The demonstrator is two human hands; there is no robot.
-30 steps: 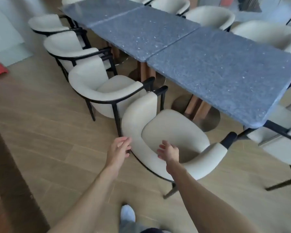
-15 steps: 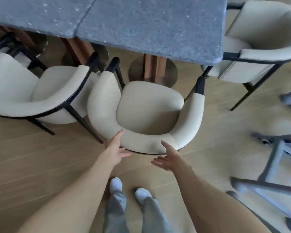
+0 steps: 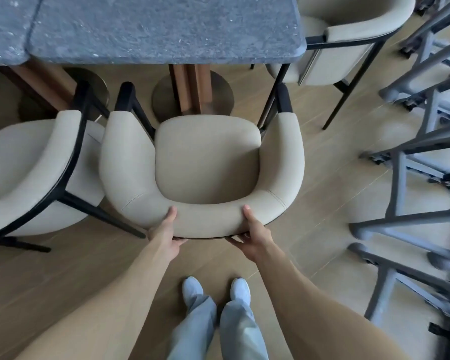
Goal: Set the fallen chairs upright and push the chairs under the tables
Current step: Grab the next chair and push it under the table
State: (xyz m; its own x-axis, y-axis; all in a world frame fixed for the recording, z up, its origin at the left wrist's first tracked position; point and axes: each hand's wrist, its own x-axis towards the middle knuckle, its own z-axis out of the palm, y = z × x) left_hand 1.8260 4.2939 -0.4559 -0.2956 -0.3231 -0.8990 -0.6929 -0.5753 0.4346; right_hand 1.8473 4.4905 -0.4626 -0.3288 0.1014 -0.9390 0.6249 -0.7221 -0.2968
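Both hands are gripping the cream chair by its curved backrest: left hand and right hand each with thumb on top, fingers wrapping under the rim. Chair is standing upright just ahead of the hands, front edge nearing the blue stone surface. Second chair is sitting just left of the left hand.
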